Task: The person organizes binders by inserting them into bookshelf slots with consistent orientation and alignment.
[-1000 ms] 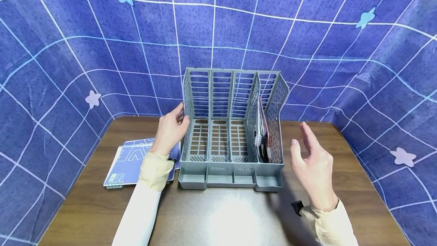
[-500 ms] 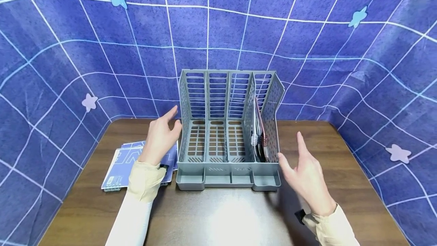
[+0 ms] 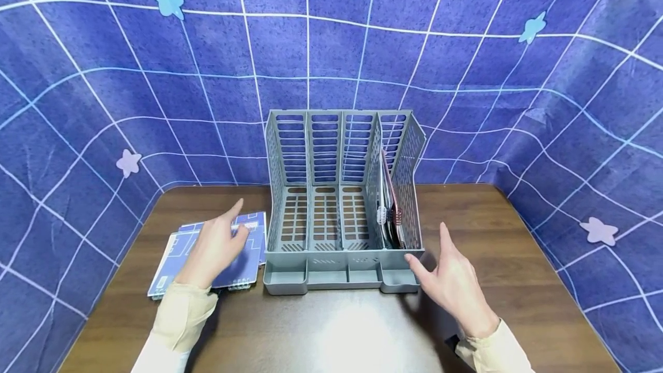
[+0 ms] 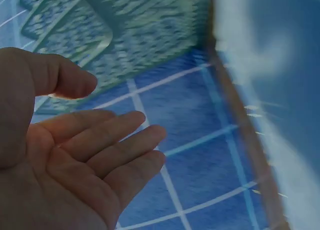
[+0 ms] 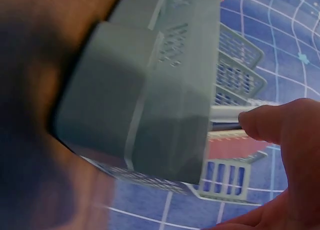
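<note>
A grey-green file organizer (image 3: 344,259) stands in the middle of the table, with upright slots and small trays along its front. Several spiral notebooks (image 3: 391,197) lean in its rightmost slot, one with a red cover. My left hand (image 3: 211,251) hovers over blue spiral notebooks (image 3: 250,258) lying on the table left of the organizer, its fingers relaxed and holding nothing. In the left wrist view its palm and spread fingers show. Beside the organizer's front right corner is my right hand (image 3: 458,285), thumb and index finger apart and nothing between them.
The wooden table (image 3: 331,327) carries a bright light reflection near its front. A blue cloth (image 3: 331,33) with white grid lines and stars hangs behind and along both sides.
My left hand has left the organizer's left wall and moved left and nearer over the blue notebooks. My right hand has come nearer the organizer's right front corner.
</note>
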A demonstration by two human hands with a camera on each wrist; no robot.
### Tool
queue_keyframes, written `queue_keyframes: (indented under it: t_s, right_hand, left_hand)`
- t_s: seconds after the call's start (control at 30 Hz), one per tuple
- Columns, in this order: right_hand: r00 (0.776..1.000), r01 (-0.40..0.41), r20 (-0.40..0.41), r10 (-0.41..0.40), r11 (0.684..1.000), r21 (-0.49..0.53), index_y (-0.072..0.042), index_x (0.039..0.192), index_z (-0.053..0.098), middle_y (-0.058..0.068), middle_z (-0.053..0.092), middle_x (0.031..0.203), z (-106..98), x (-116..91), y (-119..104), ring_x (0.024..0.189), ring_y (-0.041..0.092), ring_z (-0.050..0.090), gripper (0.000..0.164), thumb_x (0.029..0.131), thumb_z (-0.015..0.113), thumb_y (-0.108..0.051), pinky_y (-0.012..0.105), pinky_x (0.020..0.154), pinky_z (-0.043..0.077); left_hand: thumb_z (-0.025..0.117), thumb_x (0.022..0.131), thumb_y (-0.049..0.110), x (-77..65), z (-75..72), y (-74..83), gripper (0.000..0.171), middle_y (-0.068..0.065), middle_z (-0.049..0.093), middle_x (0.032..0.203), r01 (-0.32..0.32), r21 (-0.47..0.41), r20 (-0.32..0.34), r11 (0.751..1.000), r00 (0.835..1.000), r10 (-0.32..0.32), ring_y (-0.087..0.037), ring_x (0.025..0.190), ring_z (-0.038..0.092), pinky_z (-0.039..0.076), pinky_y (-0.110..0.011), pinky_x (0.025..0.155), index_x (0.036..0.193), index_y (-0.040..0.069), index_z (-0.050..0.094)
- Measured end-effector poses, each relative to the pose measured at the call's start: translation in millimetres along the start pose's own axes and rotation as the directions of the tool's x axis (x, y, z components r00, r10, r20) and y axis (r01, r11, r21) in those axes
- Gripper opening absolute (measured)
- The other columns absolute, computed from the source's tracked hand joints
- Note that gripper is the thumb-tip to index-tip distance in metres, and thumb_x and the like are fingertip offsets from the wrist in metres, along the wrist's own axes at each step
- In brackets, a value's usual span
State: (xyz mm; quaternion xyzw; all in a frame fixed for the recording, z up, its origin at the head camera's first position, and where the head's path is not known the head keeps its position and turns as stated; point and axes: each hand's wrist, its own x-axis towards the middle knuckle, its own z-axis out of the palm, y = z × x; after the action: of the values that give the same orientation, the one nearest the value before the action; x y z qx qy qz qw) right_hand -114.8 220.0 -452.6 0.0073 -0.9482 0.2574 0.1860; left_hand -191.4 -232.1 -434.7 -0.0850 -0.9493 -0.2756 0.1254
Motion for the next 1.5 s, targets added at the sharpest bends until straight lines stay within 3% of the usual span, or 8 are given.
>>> queue_keyframes:
  t_s: [0.1,0.2,0.27,0.33,0.6,0.97,1.2,1.5]
  right_hand:
    - [1.000,0.016,-0.004,-0.016,1.000,-0.008,0.008,0.150,0.029,0.037,0.059,0.121,8.3,-3.3,3.3,0.095,0.049,0.064,0.103,0.082,0.070,-0.058,0.062,0.077,0.050]
    - [1.000,0.023,0.006,-0.023,1.000,-0.008,0.009,0.148,0.031,0.038,0.059,0.120,16.0,-6.2,5.5,0.093,0.050,0.064,0.104,0.079,0.073,-0.057,0.062,0.076,0.050]
    - [1.000,0.017,0.026,-0.017,1.000,-0.007,0.010,0.148,0.031,0.038,0.058,0.121,20.7,-8.3,6.3,0.094,0.051,0.063,0.106,0.079,0.073,-0.059,0.062,0.077,0.050]
    - [0.999,0.008,0.044,-0.008,1.000,-0.007,0.009,0.148,0.030,0.038,0.057,0.124,25.3,-10.2,7.0,0.096,0.051,0.062,0.107,0.078,0.073,-0.060,0.062,0.079,0.050]
    - [0.997,-0.026,0.067,0.025,1.000,0.011,0.004,0.148,0.031,0.033,0.064,0.110,40.8,-17.7,7.2,0.090,0.046,0.065,0.113,0.069,0.079,-0.062,0.060,0.074,0.051]
    - [0.990,-0.119,0.078,0.116,0.992,0.034,-0.007,0.140,0.039,0.021,0.070,0.086,51.4,-27.8,1.6,0.077,0.041,0.067,0.111,0.059,0.079,-0.072,0.057,0.066,0.051]
    - [0.990,-0.126,0.067,0.124,0.991,0.032,-0.003,0.132,0.044,0.025,0.068,0.081,55.3,-29.6,0.3,0.075,0.044,0.066,0.104,0.061,0.079,-0.070,0.057,0.064,0.050]
    - [0.987,-0.137,0.092,0.134,0.990,0.017,0.001,0.123,0.048,0.024,0.067,0.078,56.3,-25.3,-0.1,0.072,0.040,0.066,0.103,0.061,0.073,-0.077,0.054,0.062,0.052]
  left_hand:
    - [0.054,0.091,0.016,-12.4,4.3,-12.9,0.065,-0.012,0.057,0.069,0.026,0.042,0.061,0.999,0.998,-0.028,-0.016,0.048,0.040,0.046,-0.043,0.054,0.152,0.001,0.036]
    - [0.056,0.090,0.016,-23.6,8.8,-23.0,0.063,-0.027,0.063,0.118,0.008,0.060,0.110,0.998,0.994,-0.015,-0.033,0.086,0.063,0.050,-0.053,0.086,0.148,-0.005,0.039]
    - [0.058,0.089,0.015,-30.0,11.7,-28.5,0.061,-0.028,0.048,0.142,-0.009,0.051,0.126,0.999,0.992,0.003,-0.041,0.119,0.055,0.040,-0.058,0.102,0.144,-0.008,0.043]
    - [0.060,0.089,0.014,-34.9,14.4,-33.8,0.060,-0.029,0.046,0.144,-0.028,0.038,0.135,0.999,0.991,0.022,-0.045,0.134,0.041,0.032,-0.058,0.109,0.141,-0.010,0.045]
    - [0.064,0.092,0.030,-55.7,22.9,-48.8,0.063,-0.028,0.046,0.145,-0.045,0.092,0.199,0.995,0.980,0.026,-0.048,0.137,0.034,0.025,-0.063,0.111,0.140,-0.008,0.049]
    - [0.069,0.085,0.055,-82.5,18.2,-42.7,0.076,-0.023,0.047,0.147,-0.070,0.079,0.241,0.994,0.969,0.049,-0.044,0.138,0.036,0.031,-0.063,0.107,0.138,0.001,0.056]
    - [0.082,0.078,0.025,-90.5,20.1,-46.4,0.062,-0.021,0.057,0.137,-0.154,0.064,0.171,0.986,0.975,0.141,-0.042,0.132,0.045,0.037,-0.057,0.105,0.131,0.000,0.062]
    - [0.081,0.078,0.017,-89.4,20.3,-47.8,0.052,-0.013,0.064,0.130,-0.140,0.056,0.128,0.989,0.983,0.132,-0.038,0.126,0.053,0.043,-0.056,0.100,0.126,0.002,0.067]
